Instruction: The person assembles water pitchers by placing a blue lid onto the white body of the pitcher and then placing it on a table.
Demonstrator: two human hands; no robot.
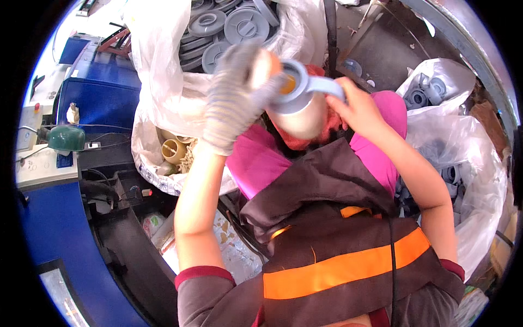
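My right hand (pixel 357 109), bare, grips the grey-blue handle of a jug (pixel 301 117). The jug has a grey-blue collar and a whitish, rounded body; its mouth tilts up toward my left hand, and an orange-yellow patch shows inside. My left hand (pixel 234 95) wears a grey striped knit glove and is blurred by motion at the collar. Its fingers and thumb close around a blurred orange and pale rounded thing (pixel 265 66), whose kind I cannot make out. Below the jug, a red cloth (pixel 294 140) lies between my knees.
Ahead, a big plastic-lined bag (pixel 158 71) holds several round grey lids (pixel 246 26). Left of my knees, another sack contains a tan ring-shaped part (pixel 173 151). On the right, clear bags (pixel 479 180) hold grey parts (pixel 427 90). Blue machinery (pixel 101 92) stands along the left.
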